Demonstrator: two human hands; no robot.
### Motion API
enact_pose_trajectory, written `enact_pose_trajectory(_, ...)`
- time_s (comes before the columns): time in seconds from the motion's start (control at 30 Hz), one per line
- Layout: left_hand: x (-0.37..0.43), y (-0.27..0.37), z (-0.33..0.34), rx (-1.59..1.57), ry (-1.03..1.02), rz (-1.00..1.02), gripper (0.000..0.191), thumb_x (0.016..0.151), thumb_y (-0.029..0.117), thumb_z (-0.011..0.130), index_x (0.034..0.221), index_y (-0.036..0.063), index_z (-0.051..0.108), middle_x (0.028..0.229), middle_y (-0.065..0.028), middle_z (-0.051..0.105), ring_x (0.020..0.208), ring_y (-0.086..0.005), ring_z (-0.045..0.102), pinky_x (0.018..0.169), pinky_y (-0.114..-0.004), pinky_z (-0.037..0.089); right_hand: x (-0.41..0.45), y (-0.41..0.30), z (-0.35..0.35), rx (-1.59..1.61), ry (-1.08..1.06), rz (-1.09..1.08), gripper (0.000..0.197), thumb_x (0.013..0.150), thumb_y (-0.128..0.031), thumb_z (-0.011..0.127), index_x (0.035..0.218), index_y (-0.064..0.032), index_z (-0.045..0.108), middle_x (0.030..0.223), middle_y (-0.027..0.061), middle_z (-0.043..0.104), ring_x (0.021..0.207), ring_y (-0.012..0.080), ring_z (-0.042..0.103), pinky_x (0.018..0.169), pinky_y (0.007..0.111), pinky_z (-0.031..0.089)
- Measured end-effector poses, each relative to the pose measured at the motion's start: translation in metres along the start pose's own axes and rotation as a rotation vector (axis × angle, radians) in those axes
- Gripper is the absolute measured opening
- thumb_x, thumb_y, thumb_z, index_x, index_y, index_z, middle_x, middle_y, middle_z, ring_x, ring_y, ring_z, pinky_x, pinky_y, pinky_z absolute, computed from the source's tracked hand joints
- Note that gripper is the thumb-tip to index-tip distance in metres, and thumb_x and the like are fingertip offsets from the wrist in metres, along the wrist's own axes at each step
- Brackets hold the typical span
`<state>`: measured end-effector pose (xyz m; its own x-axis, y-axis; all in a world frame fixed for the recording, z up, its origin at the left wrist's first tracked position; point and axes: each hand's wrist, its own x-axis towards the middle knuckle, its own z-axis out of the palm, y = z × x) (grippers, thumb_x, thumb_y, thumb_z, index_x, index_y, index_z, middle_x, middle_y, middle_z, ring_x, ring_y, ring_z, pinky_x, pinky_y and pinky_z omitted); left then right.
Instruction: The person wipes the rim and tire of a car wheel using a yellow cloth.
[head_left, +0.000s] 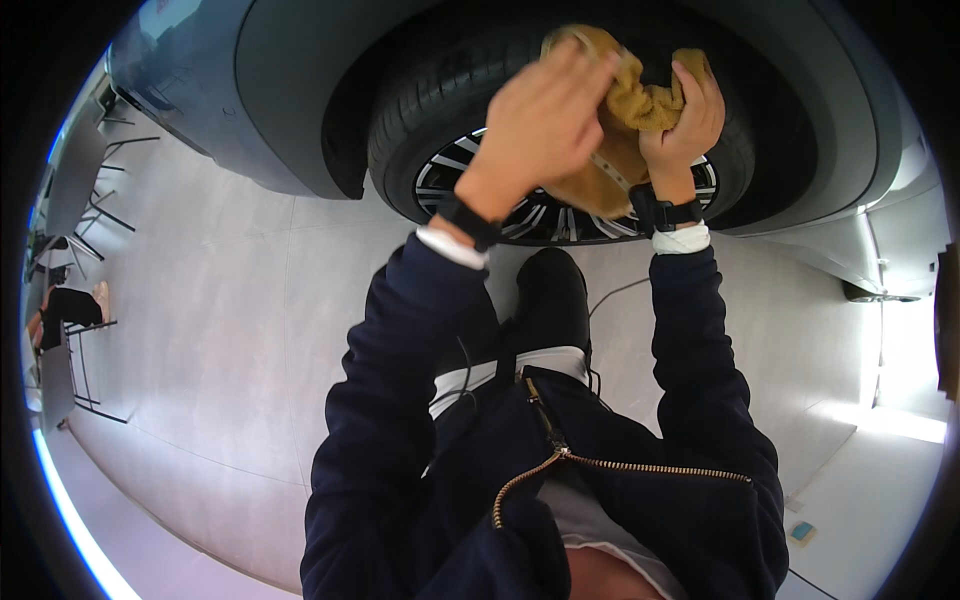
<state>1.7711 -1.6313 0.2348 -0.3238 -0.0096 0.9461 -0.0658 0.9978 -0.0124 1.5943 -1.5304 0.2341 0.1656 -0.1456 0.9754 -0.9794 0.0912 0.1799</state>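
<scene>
A tan cloth (637, 101) hangs bunched in front of a car wheel, its lower part over the black-and-silver alloy rim (566, 225). My left hand (544, 116), slightly blurred, lies on the cloth's upper left part, fingers pointing up; whether it grips the cloth is not clear. On the right, my right hand (690, 120) holds a fold of the same cloth between fingers and thumb. Behind both hands is the black tyre (420, 105) inside the dark wheel arch. Each wrist wears a black band.
Grey car bodywork (285, 97) curves around the wheel. My knees are close below the rim. At the far left a seated person's leg (75, 306) shows beside tables and chairs. A small blue-and-beige object (802, 533) lies on the floor at lower right. Another car's wheel (877, 294) is at right.
</scene>
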Motion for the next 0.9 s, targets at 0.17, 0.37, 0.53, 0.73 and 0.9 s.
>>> enact_pose_trajectory(0.17, -0.007, -0.02, 0.011, 0.115, 0.126, 0.009, 0.051, 0.073, 0.028, 0.059, 0.122, 0.0157, 0.058, 0.105, -0.0034, 0.062, 0.108, -0.0184, 0.055, 0.098, -0.043, 0.037, -0.007, -0.001, 0.006, -0.04, 0.132, -0.032, 0.041, 0.071, -0.03, 0.058, 0.106, -0.0094, 0.064, 0.105, 0.0125, 0.063, 0.101, 0.0352, 0.058, 0.092, 0.045, 0.043)
enact_pose_trajectory(0.37, -0.003, -0.014, 0.001, 0.05, -0.016, -0.019, 0.056, 0.074, 0.025, 0.057, 0.127, 0.0074, 0.052, 0.115, -0.0135, 0.058, 0.114, -0.0267, 0.053, 0.102, -0.042, 0.036, -0.003, -0.012, 0.007, -0.064, 0.109, -0.043, 0.042, 0.078, -0.031, 0.055, 0.11, -0.0036, 0.061, 0.112, 0.0159, 0.061, 0.103, 0.0372, 0.056, 0.093, 0.045, 0.041)
enact_pose_trajectory(0.53, -0.003, -0.011, 0.001, 0.049, -0.003, -0.045, 0.054, 0.074, 0.022, 0.057, 0.125, 0.0065, 0.053, 0.115, -0.0128, 0.058, 0.114, -0.0269, 0.052, 0.102, -0.042, 0.035, -0.007, -0.02, 0.016, -0.062, 0.222, -0.003, 0.039, 0.079, -0.028, 0.057, 0.109, -0.0035, 0.058, 0.108, 0.0153, 0.06, 0.103, 0.0374, 0.054, 0.095, 0.047, 0.037)
enact_pose_trajectory(0.73, -0.008, -0.01, 0.004, 0.033, -0.003, -0.047, 0.053, 0.074, 0.021, 0.057, 0.124, 0.0049, 0.053, 0.118, -0.0133, 0.057, 0.116, -0.0282, 0.051, 0.103, -0.043, 0.034, -0.017, -0.024, 0.022, -0.098, 0.302, 0.036, 0.04, 0.081, -0.029, 0.058, 0.112, -0.0039, 0.055, 0.113, 0.0153, 0.055, 0.111, 0.0399, 0.047, 0.098, 0.05, 0.033)
enact_pose_trajectory(0.9, -0.01, -0.003, 0.006, 0.076, -0.037, -0.106, 0.055, 0.072, 0.02, 0.058, 0.124, 0.0045, 0.054, 0.12, -0.0148, 0.056, 0.118, -0.03, 0.049, 0.106, -0.046, 0.03, -0.023, -0.02, 0.021, -0.136, 0.26, 0.032, 0.044, 0.082, -0.035, 0.057, 0.114, -0.0049, 0.054, 0.114, 0.0141, 0.053, 0.112, 0.0395, 0.046, 0.098, 0.051, 0.032)
